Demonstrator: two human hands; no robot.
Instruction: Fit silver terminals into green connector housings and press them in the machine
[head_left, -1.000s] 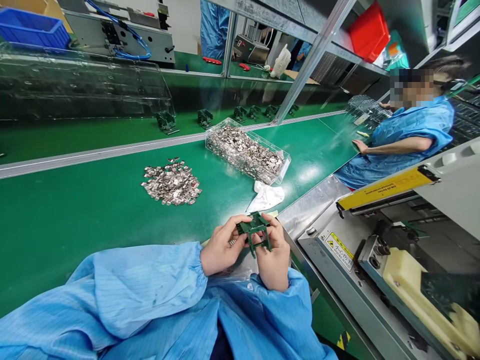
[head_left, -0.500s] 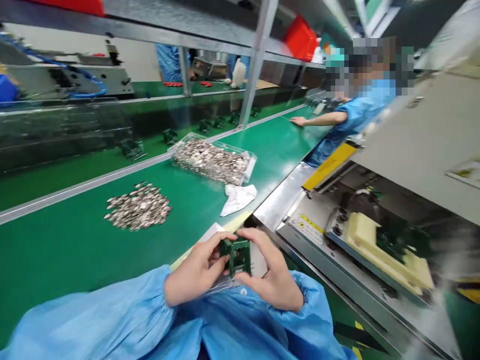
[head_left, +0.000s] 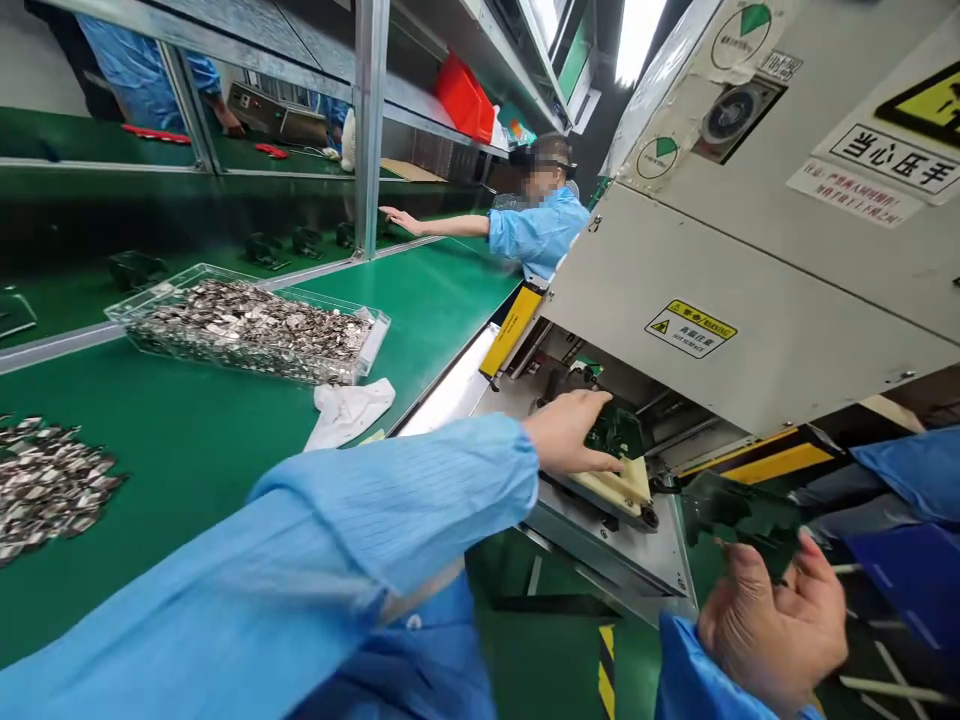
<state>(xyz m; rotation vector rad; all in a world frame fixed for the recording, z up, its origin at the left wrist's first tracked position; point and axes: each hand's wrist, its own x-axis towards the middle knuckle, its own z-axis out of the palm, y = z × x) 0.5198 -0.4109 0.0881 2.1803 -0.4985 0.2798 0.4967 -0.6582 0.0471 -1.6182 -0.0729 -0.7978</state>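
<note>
My left hand [head_left: 568, 432] reaches into the press on the right, thumb and fingers apart. Between them sits a dark green plastic part [head_left: 616, 430], resting in a cream-coloured fixture [head_left: 637, 482]; whether the fingertips press on it is hard to see. My right hand [head_left: 780, 615] is outside the press, lower right, with its fingers curled up around the near edge of another dark green plastic piece [head_left: 739, 515]. That piece looks smeared and half see-through, so its exact shape is unclear.
A clear tray [head_left: 247, 325] full of small metal pieces stands on the green bench [head_left: 210, 430], with a loose pile [head_left: 52, 485] at left and a white cloth [head_left: 352, 408] nearby. A co-worker [head_left: 536, 220] stretches an arm across the bench. The press housing [head_left: 750, 250] overhangs the fixture.
The view has swung right towards the press. My hands, together on a green plastic frame before, are now apart: the left went into the press, the right out to the right side.
</note>
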